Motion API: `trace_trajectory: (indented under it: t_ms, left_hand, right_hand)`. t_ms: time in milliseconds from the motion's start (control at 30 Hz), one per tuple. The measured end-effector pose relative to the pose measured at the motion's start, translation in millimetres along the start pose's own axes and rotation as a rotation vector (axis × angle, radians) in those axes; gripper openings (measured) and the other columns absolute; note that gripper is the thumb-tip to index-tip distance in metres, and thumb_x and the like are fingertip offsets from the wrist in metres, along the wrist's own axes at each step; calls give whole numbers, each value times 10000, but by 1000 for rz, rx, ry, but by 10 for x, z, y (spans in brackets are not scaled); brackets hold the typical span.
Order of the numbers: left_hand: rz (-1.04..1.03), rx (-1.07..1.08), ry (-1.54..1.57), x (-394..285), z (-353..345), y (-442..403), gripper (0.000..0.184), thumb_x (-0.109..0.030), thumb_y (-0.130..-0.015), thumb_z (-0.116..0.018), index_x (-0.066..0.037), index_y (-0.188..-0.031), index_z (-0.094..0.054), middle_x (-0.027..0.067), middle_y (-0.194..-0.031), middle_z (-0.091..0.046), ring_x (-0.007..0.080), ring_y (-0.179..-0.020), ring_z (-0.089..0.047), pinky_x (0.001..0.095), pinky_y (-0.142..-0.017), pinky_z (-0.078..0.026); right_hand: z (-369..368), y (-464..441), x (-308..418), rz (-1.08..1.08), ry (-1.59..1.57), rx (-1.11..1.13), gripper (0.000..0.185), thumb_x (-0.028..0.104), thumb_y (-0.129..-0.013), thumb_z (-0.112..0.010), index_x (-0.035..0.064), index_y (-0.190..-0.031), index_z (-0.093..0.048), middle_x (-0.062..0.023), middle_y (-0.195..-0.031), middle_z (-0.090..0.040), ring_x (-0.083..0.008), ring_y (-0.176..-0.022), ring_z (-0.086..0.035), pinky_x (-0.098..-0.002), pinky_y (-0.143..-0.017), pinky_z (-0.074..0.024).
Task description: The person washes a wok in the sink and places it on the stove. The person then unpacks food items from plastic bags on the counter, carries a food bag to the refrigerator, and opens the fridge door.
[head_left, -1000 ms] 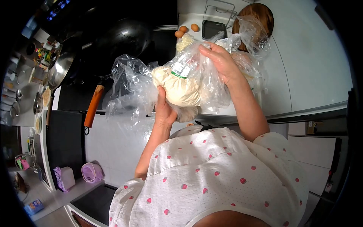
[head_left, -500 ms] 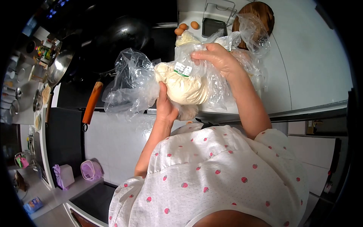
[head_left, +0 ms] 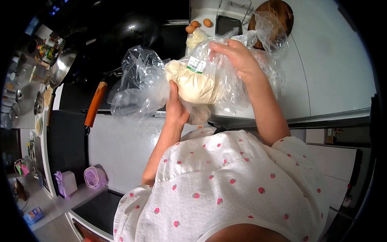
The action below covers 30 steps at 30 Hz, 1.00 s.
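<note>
A clear plastic bag with a pale, cream-coloured content [head_left: 195, 88] hangs over the counter's front edge, a white and green label [head_left: 196, 64] on it. My left hand [head_left: 175, 109] grips it from below, thumb on the near side, fingers hidden behind. At the upper right of the bag, my right hand [head_left: 238, 59] pinches the clear plastic between thumb and fingers. Loose, crumpled clear plastic [head_left: 139, 90] spreads to the left of my left hand. Behind the bag lies a smaller pale bundle [head_left: 196, 38] in plastic.
Three brown eggs [head_left: 207, 22] lie at the back of the counter beside a dark tray in a wire rack [head_left: 228, 26]. A round wooden board [head_left: 282, 20] is at the back right, partly under plastic bags. On the left, a wok [head_left: 133, 34] and a pan's orange handle [head_left: 96, 104].
My right hand has shifted the plastic it holds, first down and left, then back up. The label has tilted and moved slightly up. Both hands keep their hold on the bag.
</note>
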<state>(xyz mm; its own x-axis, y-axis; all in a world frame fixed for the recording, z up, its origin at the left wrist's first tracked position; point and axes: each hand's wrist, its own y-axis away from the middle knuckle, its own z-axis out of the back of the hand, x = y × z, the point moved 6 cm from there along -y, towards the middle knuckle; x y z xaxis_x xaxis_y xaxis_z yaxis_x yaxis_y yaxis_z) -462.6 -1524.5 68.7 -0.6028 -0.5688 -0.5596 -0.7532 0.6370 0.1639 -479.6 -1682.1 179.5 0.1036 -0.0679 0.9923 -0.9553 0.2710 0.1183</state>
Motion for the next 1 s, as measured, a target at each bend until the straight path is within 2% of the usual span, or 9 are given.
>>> trace_trajectory:
  t_ms: [133, 167, 200, 300, 533, 700, 933, 967, 1000]
  left_hand:
    - [20, -180, -26, 41, 218, -58, 547, -402, -906, -388, -42, -1305, -290, 94, -1294, -383, 255, -1180, -387, 389, -970, -334]
    - [10, -235, -36, 73, 306, -97, 488, -369, -922, -368, -40, -1281, -340, 92, -1216, -445, 220, -1059, -463, 354, -889, -396]
    - [13, -240, -36, 76, 309, -86, 488, -369, -922, -368, -40, -1281, -340, 92, -1216, -445, 220, -1059, -463, 354, -889, -396]
    - [-70, -292, -106, -13, 261, -34, 428, -368, -903, -419, -56, -1195, -457, 68, -1052, -521, 123, -749, -441, 271, -696, -407]
    - [-203, -516, -291, -107, 335, 41, 387, -352, -875, -455, -40, -1098, -509, 85, -1014, -562, 148, -785, -474, 297, -729, -412]
    - [-244, -528, -348, -163, 416, 115, 356, -350, -880, -440, -14, -878, -556, 93, -776, -567, 163, -734, -477, 303, -694, -405]
    - [-290, -322, -463, -201, 44, 2, 407, -391, -909, -379, -37, -758, -510, 83, -673, -519, 157, -659, -461, 278, -674, -377]
    - [-288, -315, -465, -199, -2, -33, 407, -391, -909, -379, -37, -758, -510, 83, -673, -519, 157, -659, -461, 278, -674, -377]
    - [-291, -247, -469, -181, -90, -89, 406, -388, -911, -372, -37, -759, -509, 84, -670, -517, 159, -659, -463, 276, -674, -380]
  right_hand:
    - [32, 28, 13, 98, -42, -80, 249, 242, -805, -613, 7, -883, -585, -49, -847, -608, -103, -790, -537, -238, -770, -395]
    - [39, 38, 1, 108, -49, -92, 249, 238, -817, -602, 4, -898, -581, -51, -862, -608, -98, -789, -539, -232, -757, -402]
    - [51, 32, -35, 102, -50, -92, 249, 238, -817, -602, 4, -898, -581, -51, -862, -608, -98, -789, -539, -232, -757, -402]
    - [132, 28, -104, 165, -126, -141, 225, 208, -834, -582, -6, -904, -578, -60, -865, -612, -97, -783, -548, -228, -733, -417]
    - [153, 116, -192, 238, 0, -107, 221, 178, -849, -553, -24, -937, -570, -74, -852, -624, -97, -792, -561, -228, -717, -430]
    - [232, 148, -449, 180, 284, -226, 221, 185, -847, -556, -20, -925, -579, -43, -812, -627, -66, -737, -540, -215, -673, -428]
    - [204, 17, -851, 71, 312, -231, 185, 173, -840, -555, -9, -850, -587, -11, -738, -602, -54, -638, -483, -227, -590, -409]
    - [228, -23, -913, 166, 288, -307, 238, 217, -787, -584, -17, -815, -559, -111, -583, -532, -146, -521, -461, -318, -530, -399]
    - [210, -43, -919, 167, 288, -314, 238, 217, -787, -584, -17, -815, -559, -111, -583, -532, -146, -521, -461, -318, -530, -399]
